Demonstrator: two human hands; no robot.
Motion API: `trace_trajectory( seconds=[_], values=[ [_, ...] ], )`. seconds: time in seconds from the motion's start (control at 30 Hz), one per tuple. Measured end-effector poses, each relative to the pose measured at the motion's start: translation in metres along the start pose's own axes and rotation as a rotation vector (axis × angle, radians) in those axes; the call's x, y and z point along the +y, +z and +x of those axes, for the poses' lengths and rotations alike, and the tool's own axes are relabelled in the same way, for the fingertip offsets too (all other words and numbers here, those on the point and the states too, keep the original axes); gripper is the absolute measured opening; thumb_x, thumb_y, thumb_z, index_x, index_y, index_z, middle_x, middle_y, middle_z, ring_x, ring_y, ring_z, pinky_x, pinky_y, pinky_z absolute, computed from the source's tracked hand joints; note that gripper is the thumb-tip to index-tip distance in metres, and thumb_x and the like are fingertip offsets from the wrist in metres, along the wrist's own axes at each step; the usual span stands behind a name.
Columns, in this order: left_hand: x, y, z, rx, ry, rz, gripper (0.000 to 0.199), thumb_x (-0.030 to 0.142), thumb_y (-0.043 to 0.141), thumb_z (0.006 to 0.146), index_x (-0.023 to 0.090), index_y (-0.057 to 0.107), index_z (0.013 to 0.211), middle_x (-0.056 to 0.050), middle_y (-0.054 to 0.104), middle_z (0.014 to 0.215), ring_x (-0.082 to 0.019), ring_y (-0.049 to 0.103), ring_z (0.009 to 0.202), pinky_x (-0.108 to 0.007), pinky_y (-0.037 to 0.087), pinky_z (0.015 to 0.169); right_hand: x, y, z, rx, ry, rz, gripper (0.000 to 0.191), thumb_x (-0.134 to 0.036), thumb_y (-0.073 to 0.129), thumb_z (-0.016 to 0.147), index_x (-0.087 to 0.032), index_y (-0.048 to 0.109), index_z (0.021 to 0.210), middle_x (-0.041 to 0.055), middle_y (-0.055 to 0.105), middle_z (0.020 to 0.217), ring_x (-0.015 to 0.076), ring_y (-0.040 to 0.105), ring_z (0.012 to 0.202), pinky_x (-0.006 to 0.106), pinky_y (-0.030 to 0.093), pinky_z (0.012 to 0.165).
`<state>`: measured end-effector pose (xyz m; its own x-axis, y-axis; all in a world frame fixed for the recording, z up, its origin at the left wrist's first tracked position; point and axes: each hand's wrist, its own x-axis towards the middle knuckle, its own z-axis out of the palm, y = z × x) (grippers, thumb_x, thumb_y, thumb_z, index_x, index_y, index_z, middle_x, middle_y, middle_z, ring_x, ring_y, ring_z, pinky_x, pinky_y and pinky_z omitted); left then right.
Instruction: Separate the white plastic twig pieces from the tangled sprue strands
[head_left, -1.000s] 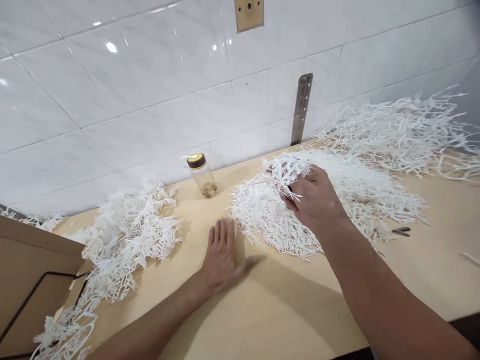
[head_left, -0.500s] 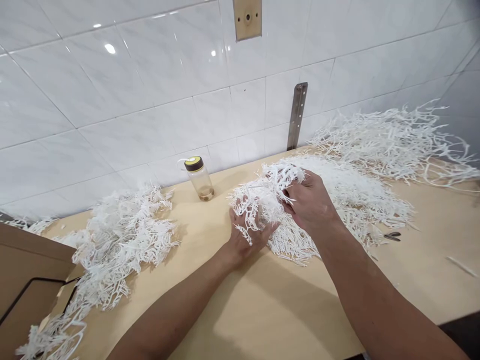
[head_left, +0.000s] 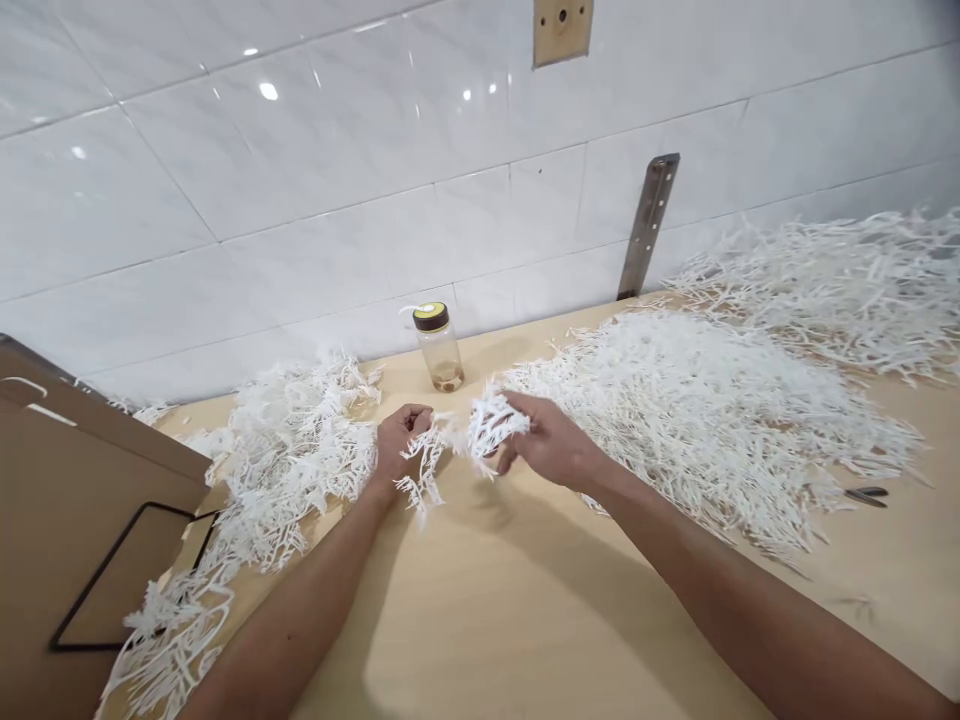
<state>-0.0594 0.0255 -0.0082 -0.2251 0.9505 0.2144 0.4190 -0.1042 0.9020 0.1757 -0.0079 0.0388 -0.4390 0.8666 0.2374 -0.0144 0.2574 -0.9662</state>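
My left hand is closed, its fingers curled at the edge of a white branched plastic sprig that hangs beside them. A short distance to the right, my right hand pinches another white branched cluster between thumb and fingers. Thin, blurred strands lie between the two pieces, and I cannot tell whether they are joined. Both hands are above the wooden tabletop. To their right spreads a wide heap of thin white sprigs, and a tangled white pile borders my left hand.
A clear jar with a dark and yellow lid stands near the tiled wall. One more white pile lies at the back right. Small dark snips rest at the right. A cardboard box stands at the left.
My hands have moved apart, the left one toward the left pile, leaving the right heap. The bunch between them is now smaller, split into two pieces. The view has shifted left.
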Motion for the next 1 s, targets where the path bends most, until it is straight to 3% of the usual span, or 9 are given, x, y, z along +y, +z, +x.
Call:
trace_trajectory(
  seconds=[0.07,0.13,0.2,0.3,0.43,0.5,0.63,0.87,1.0],
  values=[
    [-0.008,-0.011,0.005,0.073,-0.001,0.067,0.021,0.032,0.063,0.077,0.015,0.071,0.087,-0.001,0.068,0.067,-0.014,0.062,0.062,-0.025,0.048,0.060,0.019,-0.001,-0.003,-0.150,0.037,-0.330,0.019,-0.012,0.061,0.073,-0.021,0.068,0.088,0.0030,0.072,0.082,0.0187,0.067,0.067,0.033,0.055,0.063],
    [-0.013,-0.022,0.011,0.140,-0.009,0.124,0.018,0.029,0.062,0.077,0.016,0.071,0.085,-0.001,0.068,0.068,-0.015,0.063,0.064,-0.026,0.048,0.064,0.031,-0.005,-0.007,-0.231,-0.030,-0.525,0.051,-0.009,0.069,0.065,-0.024,0.068,0.113,0.0083,0.071,0.112,0.0281,0.067,0.097,0.042,0.054,0.085],
    [-0.012,-0.029,0.013,0.161,-0.025,0.163,0.017,0.026,0.060,0.077,0.015,0.070,0.085,-0.002,0.068,0.067,-0.016,0.064,0.064,-0.027,0.049,0.065,0.035,-0.009,-0.010,-0.327,-0.082,-0.589,0.073,-0.012,0.072,0.067,-0.026,0.055,0.137,0.0091,0.057,0.140,0.0320,0.054,0.125,0.047,0.044,0.104],
    [0.008,-0.030,0.007,0.094,-0.013,0.181,0.019,0.027,0.060,0.080,0.016,0.071,0.090,-0.004,0.071,0.071,-0.018,0.066,0.065,-0.029,0.052,0.066,0.029,-0.013,-0.014,-0.421,-0.102,-0.608,0.079,-0.011,0.065,0.076,-0.030,0.039,0.149,0.0046,0.039,0.155,0.0291,0.037,0.141,0.047,0.033,0.115],
    [0.054,-0.016,-0.020,0.054,0.390,0.316,0.025,0.029,0.051,0.090,0.017,0.071,0.101,-0.009,0.072,0.099,-0.020,0.066,0.090,-0.031,0.052,0.080,0.012,-0.015,-0.018,-0.417,-0.115,-0.634,0.083,-0.009,0.060,0.080,-0.032,0.029,0.153,0.0025,0.027,0.160,0.0282,0.026,0.147,0.046,0.032,0.116],
    [0.071,-0.008,-0.032,-0.200,0.468,0.372,0.027,0.031,0.051,0.092,0.017,0.070,0.105,-0.009,0.073,0.100,-0.020,0.066,0.089,-0.030,0.052,0.076,0.006,-0.015,-0.020,-0.405,-0.134,-0.635,0.086,-0.011,0.059,0.080,-0.030,0.022,0.155,0.0045,0.025,0.161,0.0290,0.025,0.147,0.047,0.033,0.115],
    [0.075,0.003,-0.043,-0.443,0.252,0.396,0.037,0.039,0.047,0.094,0.017,0.060,0.120,-0.004,0.073,0.077,-0.018,0.063,0.064,-0.029,0.046,0.062,0.007,-0.011,-0.019,-0.385,-0.201,-0.602,0.080,-0.008,0.057,0.078,-0.027,0.031,0.152,0.0082,0.039,0.154,0.0287,0.034,0.142,0.047,0.037,0.112],
    [0.044,0.008,-0.039,-0.503,0.065,0.217,0.034,0.047,0.059,0.083,0.018,0.064,0.101,0.000,0.067,0.066,-0.015,0.056,0.057,-0.025,0.040,0.053,0.033,-0.006,-0.010,-0.143,-0.089,-0.426,0.063,-0.004,0.052,0.073,-0.025,0.055,0.133,0.0082,0.056,0.139,0.0292,0.054,0.127,0.052,0.043,0.107],
    [0.045,0.013,-0.029,-0.523,0.037,0.230,0.018,0.031,0.059,0.078,0.019,0.070,0.085,-0.004,0.071,0.074,-0.019,0.062,0.064,-0.028,0.044,0.057,0.034,0.005,-0.004,-0.056,-0.108,-0.184,0.054,-0.007,0.051,0.073,-0.024,0.061,0.124,0.0061,0.064,0.129,0.0253,0.057,0.123,0.046,0.045,0.107]
  ],
)
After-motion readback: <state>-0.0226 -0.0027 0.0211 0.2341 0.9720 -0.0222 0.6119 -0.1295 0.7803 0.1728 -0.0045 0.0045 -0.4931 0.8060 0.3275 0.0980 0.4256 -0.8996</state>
